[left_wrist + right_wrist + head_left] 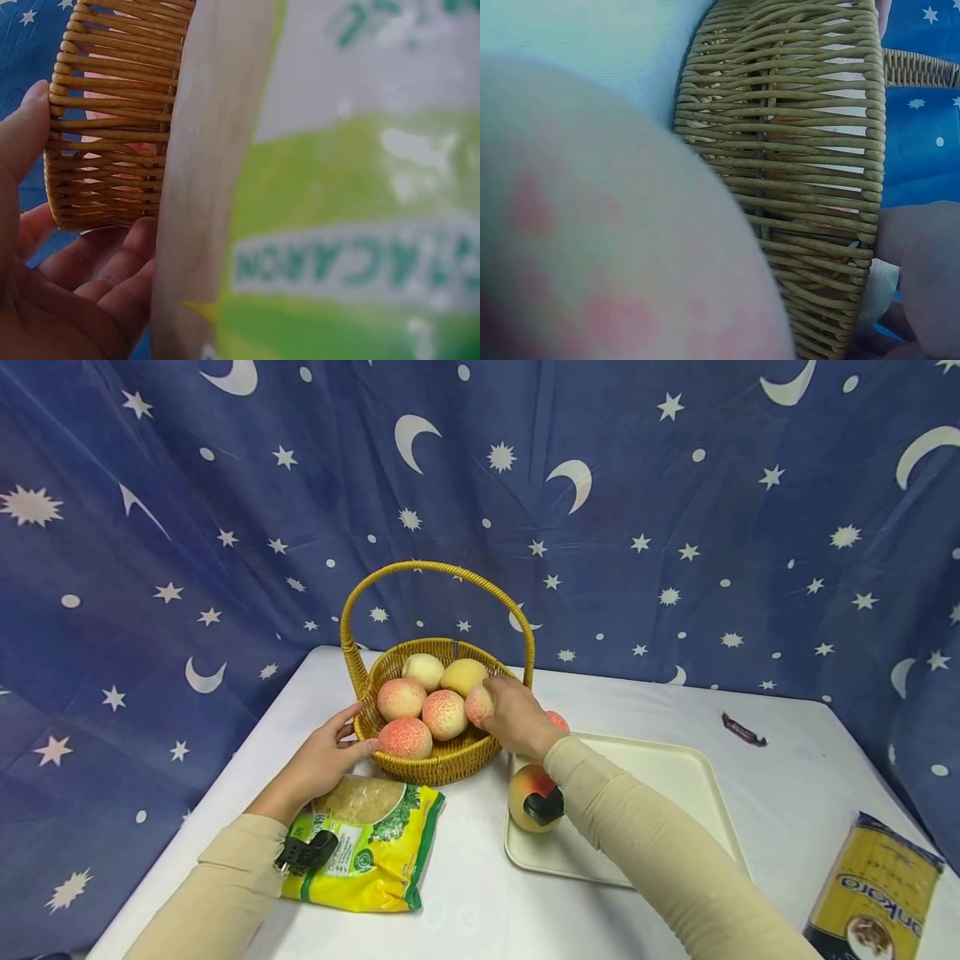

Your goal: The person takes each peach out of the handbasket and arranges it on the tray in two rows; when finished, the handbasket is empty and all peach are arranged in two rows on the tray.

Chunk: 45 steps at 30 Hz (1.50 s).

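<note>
A wicker basket (435,768) with a tall arched handle holds several pink-speckled peaches (405,737) and two yellowish fruits (463,676). My right hand (519,712) grips a peach (478,705) at the basket's right side; the right wrist view shows fingers (937,277) at the rim around a pale fruit. My left hand (318,760) rests against the basket's left side, thumb at the rim and fingers spread loosely along the wicker. Below that hand lies a yellow-green pasta bag (390,868), which fills much of the left wrist view.
Right of the basket is a cream tray (675,768) carrying a yellow-red fruit (525,785). Another pink fruit (557,720) shows partly behind my right wrist. A small wrapped candy (742,729) lies farther right, with a yellow and dark-blue packet (873,893) near the right edge.
</note>
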{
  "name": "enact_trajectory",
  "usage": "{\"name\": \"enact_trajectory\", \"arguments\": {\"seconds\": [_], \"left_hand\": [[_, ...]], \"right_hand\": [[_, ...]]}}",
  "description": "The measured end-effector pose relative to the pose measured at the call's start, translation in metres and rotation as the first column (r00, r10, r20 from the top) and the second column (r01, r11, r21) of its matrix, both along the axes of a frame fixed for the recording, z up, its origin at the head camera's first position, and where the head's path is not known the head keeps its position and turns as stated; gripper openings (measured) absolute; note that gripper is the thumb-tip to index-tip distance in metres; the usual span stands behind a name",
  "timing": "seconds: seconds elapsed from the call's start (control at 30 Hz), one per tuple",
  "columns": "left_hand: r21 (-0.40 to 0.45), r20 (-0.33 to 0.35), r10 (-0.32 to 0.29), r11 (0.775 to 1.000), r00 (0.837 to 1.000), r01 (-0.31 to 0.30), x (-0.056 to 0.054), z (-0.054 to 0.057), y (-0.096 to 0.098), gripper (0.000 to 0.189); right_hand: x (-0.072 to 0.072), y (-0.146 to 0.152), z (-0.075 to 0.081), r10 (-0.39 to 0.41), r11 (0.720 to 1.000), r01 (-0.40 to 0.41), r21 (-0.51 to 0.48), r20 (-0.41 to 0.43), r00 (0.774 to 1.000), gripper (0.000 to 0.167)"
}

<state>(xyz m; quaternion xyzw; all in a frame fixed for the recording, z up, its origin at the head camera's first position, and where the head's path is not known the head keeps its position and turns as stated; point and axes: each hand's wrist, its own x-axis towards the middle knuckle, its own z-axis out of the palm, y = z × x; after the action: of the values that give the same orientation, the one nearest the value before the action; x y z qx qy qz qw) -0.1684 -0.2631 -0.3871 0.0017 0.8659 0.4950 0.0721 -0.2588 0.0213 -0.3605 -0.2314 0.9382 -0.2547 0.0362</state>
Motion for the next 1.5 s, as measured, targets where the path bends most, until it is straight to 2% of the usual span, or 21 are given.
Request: {"name": "enact_trajectory", "arguments": {"seconds": [0.5, 0.7, 1.13, 1.5], "left_hand": [[0.006, -0.003, -0.003, 1.0, 1.0, 0.003, -0.001, 0.001, 0.002, 0.085], [0.009, -0.006, -0.002, 1.0, 1.0, 0.003, -0.001, 0.0, 0.003, 0.085], [-0.001, 0.003, 0.0, 1.0, 1.0, 0.0, -0.001, -0.003, -0.001, 0.086], [-0.009, 0.006, 0.0, 1.0, 1.0, 0.0, -0.001, -0.004, -0.001, 0.085]], "right_hand": [[0.003, 0.002, 0.002, -0.002, 1.0, 0.001, -0.011, -0.066, 0.998, 0.055], [0.006, 0.001, 0.004, -0.021, 1.0, 0.02, -0.024, -0.062, 0.998, 0.057], [0.012, 0.003, 0.018, -0.023, 0.996, 0.019, -0.09, -0.047, 0.999, 0.059], [0.027, 0.019, 0.032, 0.01, 0.982, -0.03, -0.188, -0.11, 0.994, 0.06]]}}
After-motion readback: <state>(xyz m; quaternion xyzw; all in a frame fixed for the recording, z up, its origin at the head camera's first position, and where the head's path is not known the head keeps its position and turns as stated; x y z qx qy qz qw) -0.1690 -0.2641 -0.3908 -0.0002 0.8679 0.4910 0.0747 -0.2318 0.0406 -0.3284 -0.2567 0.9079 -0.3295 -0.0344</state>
